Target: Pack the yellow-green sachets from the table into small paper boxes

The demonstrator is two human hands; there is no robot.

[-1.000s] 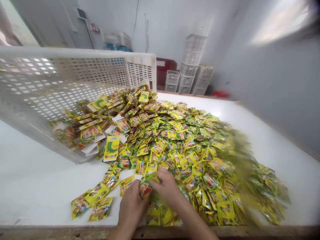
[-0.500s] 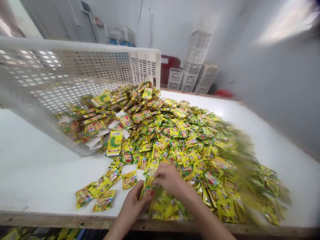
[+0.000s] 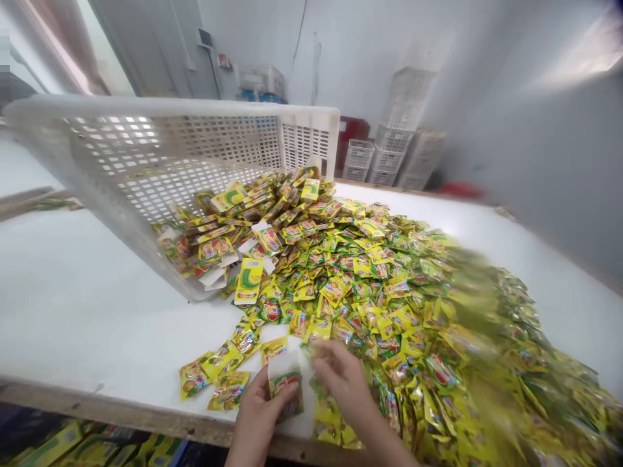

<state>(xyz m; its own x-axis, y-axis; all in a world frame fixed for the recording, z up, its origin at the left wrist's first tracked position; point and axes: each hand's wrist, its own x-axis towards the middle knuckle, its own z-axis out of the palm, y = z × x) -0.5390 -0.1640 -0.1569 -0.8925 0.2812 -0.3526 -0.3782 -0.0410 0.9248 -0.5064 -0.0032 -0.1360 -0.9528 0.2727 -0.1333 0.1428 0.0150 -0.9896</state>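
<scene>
My left hand (image 3: 263, 412) holds a small box (image 3: 286, 383) near the table's front edge, its white flap raised and its printed face toward me. Just right of it, my right hand (image 3: 341, 373) has its fingers bent beside the box; a green-yellow packet seems to be at its fingertips, but blur hides the grip. Behind and right of both hands spreads a large heap of yellow and green packets (image 3: 360, 266). A few packets (image 3: 228, 389) lie left of my left hand. One yellow box (image 3: 250, 279) lies flap-open at the heap's left.
A white perforated crate (image 3: 214, 107) lies tipped on the white table (image 3: 121, 311), small boxes (image 3: 263, 198) spilling from its mouth. Stacked crates (image 3: 389, 152) stand by the far wall. Below the table's front edge are more yellow items (image 3: 63, 447).
The view has shifted, so things sit further right. The box in my left hand now shows its raised white flap. My right hand has moved off the box.
</scene>
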